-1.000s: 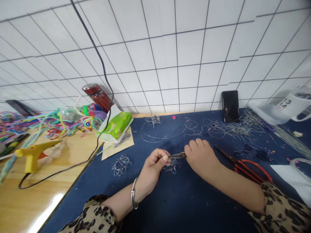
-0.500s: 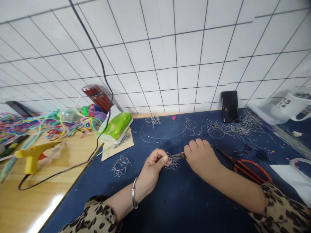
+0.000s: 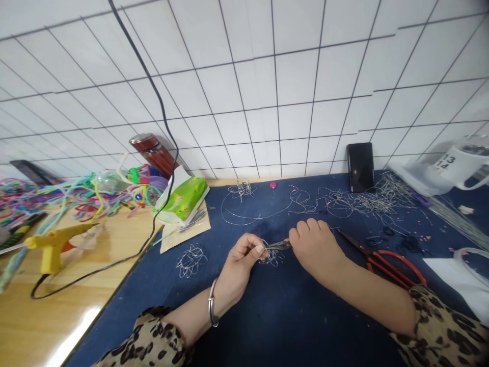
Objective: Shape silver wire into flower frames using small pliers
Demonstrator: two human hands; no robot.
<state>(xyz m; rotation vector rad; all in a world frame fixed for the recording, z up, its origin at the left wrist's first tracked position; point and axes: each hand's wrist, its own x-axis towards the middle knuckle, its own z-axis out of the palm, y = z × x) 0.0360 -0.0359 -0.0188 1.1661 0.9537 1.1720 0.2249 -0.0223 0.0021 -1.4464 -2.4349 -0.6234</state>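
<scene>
My left hand [image 3: 243,260] is closed, thumb against fingers, pinching a piece of looped silver wire [image 3: 273,256]. My right hand [image 3: 314,250] is wrapped round a pair of pliers [image 3: 281,245]; their handles are hidden in the fist. The jaws point left and meet the wire close to my left thumb and fingertips. Just how the jaws sit on the wire is too small to tell. Left of my left hand, a second bundle of looped wire [image 3: 191,260] lies on the dark blue mat [image 3: 263,316].
Red-handled scissors [image 3: 395,267] lie to the right, near my forearm. Behind them are tangled wire [image 3: 359,199], a black phone [image 3: 361,168] against the wall and a white mug [image 3: 456,163]. To the left are a tissue pack [image 3: 187,201], a yellow glue gun [image 3: 53,250] and its black cord [image 3: 114,261].
Both hands stay almost in place, with the pliers still at the wire. The view has shifted very slightly; nothing else visibly moves.
</scene>
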